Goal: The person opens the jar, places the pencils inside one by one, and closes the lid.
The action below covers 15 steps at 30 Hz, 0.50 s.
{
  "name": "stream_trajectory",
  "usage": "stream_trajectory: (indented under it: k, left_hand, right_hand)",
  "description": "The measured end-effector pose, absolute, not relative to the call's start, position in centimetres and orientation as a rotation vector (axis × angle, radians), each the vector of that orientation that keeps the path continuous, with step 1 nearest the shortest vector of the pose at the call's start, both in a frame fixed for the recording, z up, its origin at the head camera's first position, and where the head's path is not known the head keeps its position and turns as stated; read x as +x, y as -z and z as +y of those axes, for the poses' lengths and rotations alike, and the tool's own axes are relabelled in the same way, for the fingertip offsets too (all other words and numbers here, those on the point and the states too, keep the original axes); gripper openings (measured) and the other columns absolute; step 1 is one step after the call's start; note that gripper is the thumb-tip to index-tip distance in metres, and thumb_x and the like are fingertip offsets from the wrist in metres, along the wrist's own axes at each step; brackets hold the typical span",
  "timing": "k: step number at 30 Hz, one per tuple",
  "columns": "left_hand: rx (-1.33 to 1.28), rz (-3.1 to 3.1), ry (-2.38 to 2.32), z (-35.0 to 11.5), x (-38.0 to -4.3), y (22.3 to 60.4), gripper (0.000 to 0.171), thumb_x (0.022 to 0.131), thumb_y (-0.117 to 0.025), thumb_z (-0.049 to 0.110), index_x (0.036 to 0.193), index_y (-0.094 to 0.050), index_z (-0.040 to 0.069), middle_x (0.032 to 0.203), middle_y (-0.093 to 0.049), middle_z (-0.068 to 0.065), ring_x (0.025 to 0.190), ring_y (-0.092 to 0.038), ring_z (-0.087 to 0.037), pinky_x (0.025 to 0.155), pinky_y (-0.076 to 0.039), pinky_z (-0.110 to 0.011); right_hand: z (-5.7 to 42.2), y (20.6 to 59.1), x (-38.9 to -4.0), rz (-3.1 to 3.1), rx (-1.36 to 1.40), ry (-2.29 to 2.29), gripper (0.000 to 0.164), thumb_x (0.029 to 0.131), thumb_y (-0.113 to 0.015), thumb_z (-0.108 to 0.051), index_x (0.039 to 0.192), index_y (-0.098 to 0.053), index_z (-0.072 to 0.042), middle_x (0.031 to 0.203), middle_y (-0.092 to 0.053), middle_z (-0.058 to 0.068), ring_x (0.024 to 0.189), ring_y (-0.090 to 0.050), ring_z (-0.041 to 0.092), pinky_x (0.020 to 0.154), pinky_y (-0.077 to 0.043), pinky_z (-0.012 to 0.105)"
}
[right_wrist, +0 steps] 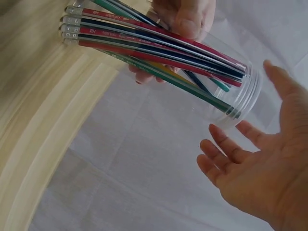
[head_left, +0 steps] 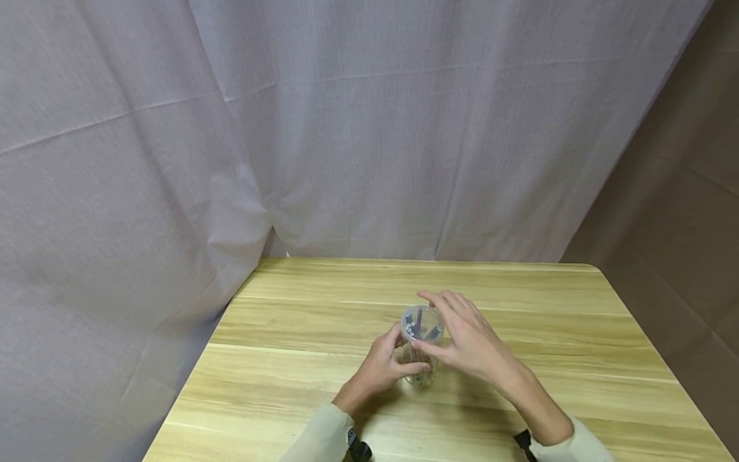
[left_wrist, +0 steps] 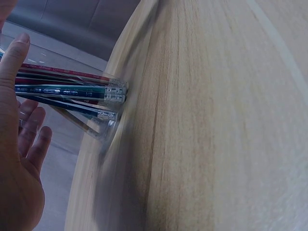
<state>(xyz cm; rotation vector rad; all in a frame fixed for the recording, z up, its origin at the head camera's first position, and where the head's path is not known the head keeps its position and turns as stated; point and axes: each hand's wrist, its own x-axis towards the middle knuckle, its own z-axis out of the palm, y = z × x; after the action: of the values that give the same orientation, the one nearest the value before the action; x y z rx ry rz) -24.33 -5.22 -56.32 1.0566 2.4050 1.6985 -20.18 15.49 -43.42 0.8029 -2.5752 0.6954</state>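
A clear cylindrical jar (right_wrist: pixel 252 91) stands upright on the table, with several pencils (right_wrist: pixel 159 41) leaning inside. They are red, dark blue and green, with metal-banded ends at the jar's bottom. My left hand (head_left: pixel 378 366) grips the jar from the left, thumb on the near side, as the left wrist view also shows pencils (left_wrist: pixel 67 90) behind the thumb. Over the jar's top, my right hand (head_left: pixel 466 339) spreads its thumb and fingers around the rim without gripping. In the right wrist view its fingertips are beside the ringed top. I cannot tell whether a clear lid is on.
The jar stands on a light wood-grain table (head_left: pixel 312 301). Grey cloth (head_left: pixel 369 160) hangs behind the table and along its left side, and a brownish cloth (head_left: pixel 675 212) hangs on the right. Dark straps with a small device are at both wrists.
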Motion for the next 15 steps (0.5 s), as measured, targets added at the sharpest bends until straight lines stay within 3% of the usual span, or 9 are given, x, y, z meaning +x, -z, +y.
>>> stream_trajectory:
  k: [3, 7, 15]
  left_hand:
    - [1.063, 2.41, -1.694, -5.23, -24.33, 56.32, 0.087, 0.088, -0.09, 0.025, 0.159, -0.041, 0.016, 0.148, -0.062, -0.016, 0.136, -0.059, -0.019, 0.115, -0.049, -0.04]
    - [1.076, 2.421, -1.684, -5.29, -24.42, 56.44, 0.088, 0.089, -0.089, 0.027, 0.16, -0.039, 0.016, 0.149, -0.062, -0.014, 0.137, -0.059, -0.019, 0.115, -0.05, -0.039]
    - [1.084, 2.416, -1.687, -5.32, -24.51, 56.51, 0.088, 0.089, -0.089, 0.027, 0.161, -0.039, 0.018, 0.15, -0.061, -0.012, 0.137, -0.059, -0.02, 0.114, -0.05, -0.04]
  right_hand:
    - [15.63, 43.35, -20.11, -2.593, 0.832, -0.715, 0.084, 0.087, -0.085, -0.034, 0.158, -0.046, -0.01, 0.15, -0.056, 0.016, 0.139, -0.05, 0.04, 0.115, -0.038, 0.072]
    - [15.97, 43.0, -20.01, -2.645, 0.886, -0.774, 0.084, 0.083, -0.078, -0.019, 0.159, -0.044, -0.013, 0.16, -0.05, 0.015, 0.148, -0.043, 0.042, 0.12, -0.028, 0.075]
    - [15.82, 43.26, -20.2, -2.601, 0.846, -0.752, 0.084, 0.08, -0.089, -0.027, 0.153, -0.051, -0.009, 0.139, -0.063, 0.01, 0.131, -0.056, 0.034, 0.113, -0.043, 0.068]
